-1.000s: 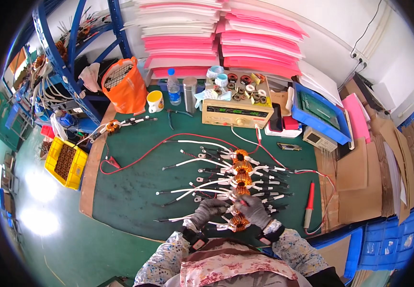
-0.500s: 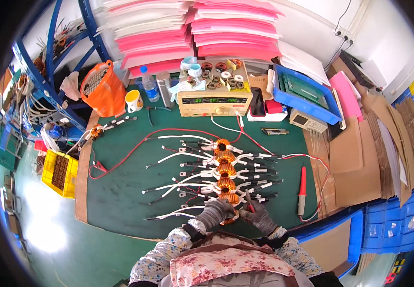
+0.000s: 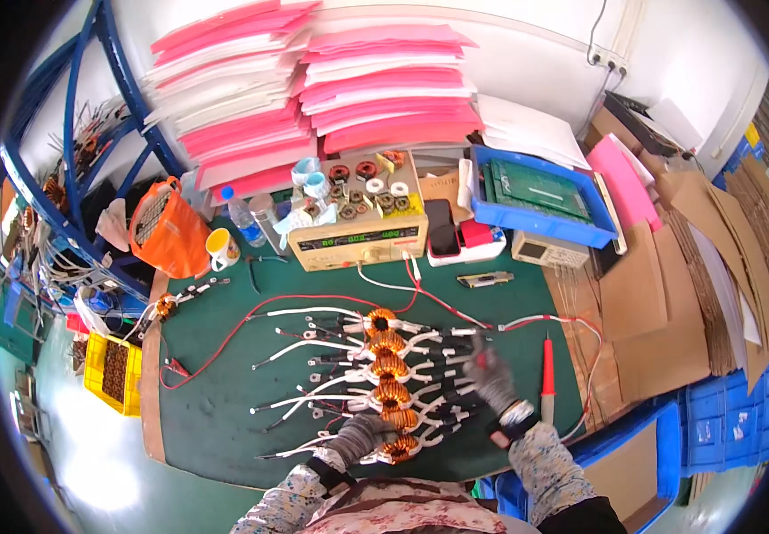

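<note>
Left hand, gloved, fingers curled on nearest copper coil at green mat front edge. Right hand, gloved, spread loosely over coil leads, red probe beside.

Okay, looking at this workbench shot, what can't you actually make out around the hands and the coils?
- Left hand, head view: gloved and curled by the nearest copper coil; whether it grips the coil or a lead is too small to tell.
- Right hand, head view: motion-blurred above the black leads; contact unclear.
- Meter box: its display is too small to make out.
- Yellow crate: contents too small and washed out by glare.
</note>
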Available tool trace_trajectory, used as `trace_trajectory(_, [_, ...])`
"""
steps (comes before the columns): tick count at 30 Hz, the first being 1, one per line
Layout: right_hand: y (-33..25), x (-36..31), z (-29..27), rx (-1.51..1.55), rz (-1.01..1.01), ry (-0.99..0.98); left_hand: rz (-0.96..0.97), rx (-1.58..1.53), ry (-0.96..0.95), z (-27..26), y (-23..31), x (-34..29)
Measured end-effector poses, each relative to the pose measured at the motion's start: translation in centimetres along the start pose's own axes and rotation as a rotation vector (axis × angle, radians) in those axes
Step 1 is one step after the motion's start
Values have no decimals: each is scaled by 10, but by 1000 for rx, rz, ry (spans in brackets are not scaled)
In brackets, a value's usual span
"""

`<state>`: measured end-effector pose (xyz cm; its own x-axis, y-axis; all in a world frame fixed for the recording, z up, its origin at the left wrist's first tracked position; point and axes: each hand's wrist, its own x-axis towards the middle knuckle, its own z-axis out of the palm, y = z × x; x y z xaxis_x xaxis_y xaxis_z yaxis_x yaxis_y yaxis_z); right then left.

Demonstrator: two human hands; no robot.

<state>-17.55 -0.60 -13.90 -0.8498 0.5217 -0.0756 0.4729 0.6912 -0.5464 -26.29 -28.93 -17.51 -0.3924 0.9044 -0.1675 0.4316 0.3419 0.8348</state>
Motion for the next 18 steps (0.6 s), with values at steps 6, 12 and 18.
trace_trajectory(6, [28, 111, -57, 40, 412, -66, -27, -62, 52, 0, 7, -4])
trace_trajectory(12, [117, 163, -21, -228, 321, 429, -2, -208, 69, 14, -9, -2])
trace_trajectory(18, [-25, 154, -8, -167, -346, 665, 43, -216, -18, 6, -19, 2])
